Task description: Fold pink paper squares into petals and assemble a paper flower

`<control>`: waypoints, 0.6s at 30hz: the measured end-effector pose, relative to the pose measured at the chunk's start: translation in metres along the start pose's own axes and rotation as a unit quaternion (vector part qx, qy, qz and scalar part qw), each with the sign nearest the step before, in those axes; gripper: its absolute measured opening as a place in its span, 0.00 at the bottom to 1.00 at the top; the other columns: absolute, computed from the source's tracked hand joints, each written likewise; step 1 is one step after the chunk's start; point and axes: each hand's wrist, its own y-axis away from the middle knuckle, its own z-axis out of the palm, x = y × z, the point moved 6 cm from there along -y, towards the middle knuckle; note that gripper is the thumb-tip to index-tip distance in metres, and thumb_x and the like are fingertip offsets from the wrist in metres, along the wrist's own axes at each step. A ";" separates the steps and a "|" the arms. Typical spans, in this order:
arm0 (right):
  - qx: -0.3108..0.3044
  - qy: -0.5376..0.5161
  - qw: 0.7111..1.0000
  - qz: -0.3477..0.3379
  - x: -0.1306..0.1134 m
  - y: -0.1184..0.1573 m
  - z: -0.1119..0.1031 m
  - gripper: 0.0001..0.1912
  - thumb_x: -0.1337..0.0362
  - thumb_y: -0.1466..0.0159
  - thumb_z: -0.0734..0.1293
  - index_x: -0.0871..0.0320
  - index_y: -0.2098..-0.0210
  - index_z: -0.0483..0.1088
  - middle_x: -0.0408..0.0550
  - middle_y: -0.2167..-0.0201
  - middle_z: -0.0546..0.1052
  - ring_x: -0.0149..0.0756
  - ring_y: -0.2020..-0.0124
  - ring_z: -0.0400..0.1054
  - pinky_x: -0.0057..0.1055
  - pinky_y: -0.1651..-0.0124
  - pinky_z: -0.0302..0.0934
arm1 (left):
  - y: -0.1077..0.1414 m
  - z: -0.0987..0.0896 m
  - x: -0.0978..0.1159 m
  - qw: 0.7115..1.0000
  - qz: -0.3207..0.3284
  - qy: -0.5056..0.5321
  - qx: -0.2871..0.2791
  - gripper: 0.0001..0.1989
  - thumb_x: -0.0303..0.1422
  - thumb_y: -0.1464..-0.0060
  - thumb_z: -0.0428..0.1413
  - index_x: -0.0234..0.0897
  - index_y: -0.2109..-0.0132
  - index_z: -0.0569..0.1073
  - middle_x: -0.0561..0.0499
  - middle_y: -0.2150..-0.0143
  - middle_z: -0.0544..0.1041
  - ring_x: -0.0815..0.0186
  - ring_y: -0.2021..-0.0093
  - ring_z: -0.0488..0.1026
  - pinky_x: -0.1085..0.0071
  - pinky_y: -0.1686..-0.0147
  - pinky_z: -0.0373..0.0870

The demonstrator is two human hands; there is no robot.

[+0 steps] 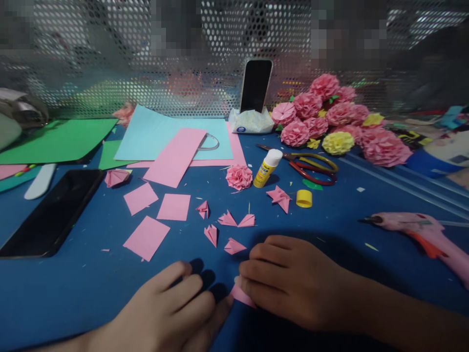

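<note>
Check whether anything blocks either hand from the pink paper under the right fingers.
Nothing visible does. The right hand covers part of the pink paper, and the left hand has its thumb at the paper's left corner; the nearest folded piece lies beyond.

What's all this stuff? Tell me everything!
flowers: many, pink and yellow, mostly right
sheets: several, blue, green, pink, back
mesh: 1, grey, back
phones: 2, black, left and back
packet: 1, white, back
scissors: 1, red and yellow, right
rods: several, clear, right
glue gun: 1, pink, right
glue: 1, yellow and white, centre
cap: 1, yellow, by glue
star: 1, pink, by cap
folded bits: 5, pink, centre
squares: 3, pink, left
strip: 1, pink, left
stick: 1, white, left
table: 1, blue, underneath
edge clutter: blurry
held paper: 1, pink, front
hands: 2, bare, front
</note>
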 end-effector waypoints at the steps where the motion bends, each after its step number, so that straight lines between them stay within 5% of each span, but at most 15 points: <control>1: 0.001 0.000 1.000 0.000 0.000 0.000 0.000 0.15 0.71 0.27 0.57 0.61 0.64 0.74 0.45 0.63 0.78 0.34 0.63 0.67 0.34 0.62 0.58 | 0.000 0.000 0.000 1.000 0.000 0.002 -0.001 0.18 0.21 0.32 0.42 0.35 0.58 0.77 0.56 0.78 0.64 0.67 0.77 0.59 0.65 0.68 0.61; 6: 0.006 0.006 1.000 0.002 -0.001 -0.001 -0.002 0.16 0.71 0.26 0.56 0.61 0.63 0.74 0.46 0.64 0.78 0.34 0.63 0.67 0.35 0.61 0.58 | -0.005 -0.011 -0.003 0.999 -0.026 0.025 0.004 0.20 0.21 0.30 0.40 0.34 0.57 0.76 0.57 0.79 0.66 0.68 0.78 0.62 0.66 0.71 0.59; 7: 0.003 0.007 1.000 0.002 -0.001 -0.001 -0.002 0.17 0.71 0.26 0.56 0.61 0.63 0.74 0.45 0.64 0.78 0.34 0.63 0.67 0.35 0.61 0.58 | -0.006 -0.004 -0.002 0.996 -0.019 0.038 -0.084 0.20 0.22 0.30 0.39 0.33 0.55 0.76 0.55 0.76 0.71 0.67 0.75 0.67 0.66 0.70 0.60; 10: -0.008 0.009 1.000 0.003 -0.001 0.000 -0.001 0.17 0.71 0.26 0.56 0.60 0.63 0.74 0.45 0.63 0.79 0.34 0.63 0.67 0.35 0.61 0.58 | -0.008 -0.008 -0.005 0.991 -0.027 0.049 -0.123 0.20 0.25 0.28 0.39 0.34 0.55 0.77 0.54 0.73 0.73 0.67 0.72 0.69 0.65 0.69 0.60; 18: -0.006 0.017 1.000 -0.004 -0.003 0.000 -0.002 0.17 0.71 0.26 0.55 0.60 0.63 0.74 0.45 0.62 0.78 0.35 0.62 0.67 0.36 0.60 0.57 | -0.007 -0.007 -0.005 0.989 -0.029 0.044 -0.135 0.21 0.27 0.27 0.37 0.34 0.51 0.76 0.55 0.76 0.72 0.66 0.75 0.67 0.64 0.68 0.57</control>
